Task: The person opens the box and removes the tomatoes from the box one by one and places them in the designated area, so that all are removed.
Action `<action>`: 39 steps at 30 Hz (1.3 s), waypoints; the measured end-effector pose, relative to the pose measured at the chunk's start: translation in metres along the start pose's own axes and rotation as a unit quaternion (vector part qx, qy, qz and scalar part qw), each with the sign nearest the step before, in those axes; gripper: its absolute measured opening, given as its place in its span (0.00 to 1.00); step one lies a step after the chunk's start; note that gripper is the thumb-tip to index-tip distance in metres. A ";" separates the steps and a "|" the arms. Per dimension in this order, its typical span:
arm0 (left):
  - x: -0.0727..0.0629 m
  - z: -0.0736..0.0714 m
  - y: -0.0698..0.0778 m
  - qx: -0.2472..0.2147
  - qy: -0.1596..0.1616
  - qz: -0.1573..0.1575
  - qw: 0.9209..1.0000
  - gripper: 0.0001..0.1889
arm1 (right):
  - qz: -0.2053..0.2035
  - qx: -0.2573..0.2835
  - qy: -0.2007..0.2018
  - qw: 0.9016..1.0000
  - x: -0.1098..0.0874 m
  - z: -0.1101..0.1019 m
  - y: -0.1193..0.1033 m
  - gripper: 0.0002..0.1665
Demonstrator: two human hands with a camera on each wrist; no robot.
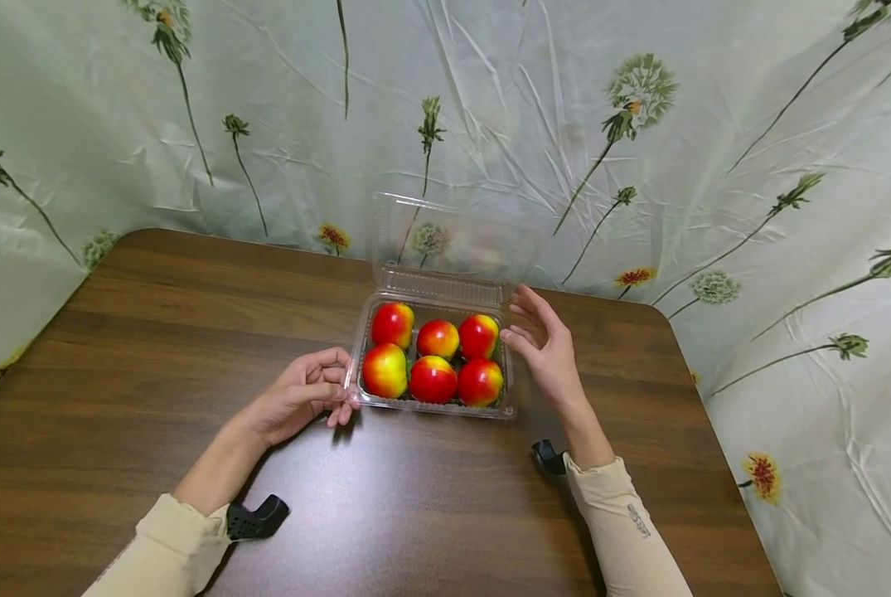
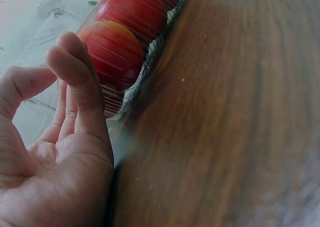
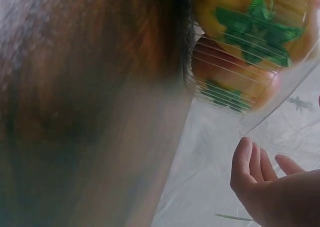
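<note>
A clear plastic clamshell box (image 1: 439, 407) sits on the table, its see-through lid (image 1: 475, 228) raised at the back. Several red-and-yellow apples (image 1: 433, 380) lie inside in two rows. At the box's left edge, my left hand (image 1: 299, 394) pinches the rim between thumb and fingers; the left wrist view shows this hand (image 2: 70, 157) beside an apple (image 2: 112, 52). My right hand (image 1: 549, 348) is by the right back corner, fingers loosely bent, holding nothing; whether the fingertips touch the rim I cannot tell. Green leaf shapes (image 3: 260, 34) show through the box wall in the right wrist view.
The box stands near the back edge of a brown wooden table (image 1: 191, 348). Behind the table hangs a pale curtain (image 1: 281, 99) printed with dandelions. A black wrist device (image 1: 259, 518) sticks out at the left cuff, another black device (image 1: 548, 458) at the right.
</note>
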State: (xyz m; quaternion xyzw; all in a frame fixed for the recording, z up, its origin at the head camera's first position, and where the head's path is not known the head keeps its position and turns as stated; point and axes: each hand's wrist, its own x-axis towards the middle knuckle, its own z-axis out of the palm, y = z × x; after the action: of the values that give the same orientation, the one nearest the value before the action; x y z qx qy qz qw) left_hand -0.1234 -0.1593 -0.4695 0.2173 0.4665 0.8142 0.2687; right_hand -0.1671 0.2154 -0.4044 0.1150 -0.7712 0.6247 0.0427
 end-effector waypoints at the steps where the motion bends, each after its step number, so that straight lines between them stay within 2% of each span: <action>1: 0.000 0.000 0.000 0.001 -0.001 0.001 1.000 0.10 | -0.001 0.001 0.000 1.000 0.001 0.000 0.000 0.41; 16: -0.001 0.000 0.002 0.000 -0.001 -0.002 1.000 0.10 | 0.003 0.011 0.022 1.000 0.012 0.004 0.005 0.38; 22: -0.001 0.002 0.002 -0.001 0.015 -0.012 1.000 0.10 | 0.001 0.009 0.020 1.000 0.015 0.004 0.007 0.39; 30: 0.000 0.001 0.001 0.006 0.003 -0.002 1.000 0.10 | 0.011 0.000 0.015 1.000 0.015 0.002 0.008 0.39; 39: 0.000 0.003 0.003 0.006 0.013 -0.010 1.000 0.10 | 0.012 0.008 0.008 1.000 0.016 0.002 0.010 0.40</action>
State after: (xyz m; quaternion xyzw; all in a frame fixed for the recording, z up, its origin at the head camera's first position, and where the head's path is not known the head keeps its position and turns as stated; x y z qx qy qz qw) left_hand -0.1225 -0.1582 -0.4658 0.2035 0.4770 0.8115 0.2693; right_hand -0.1847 0.2133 -0.4113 0.1006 -0.7673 0.6320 0.0404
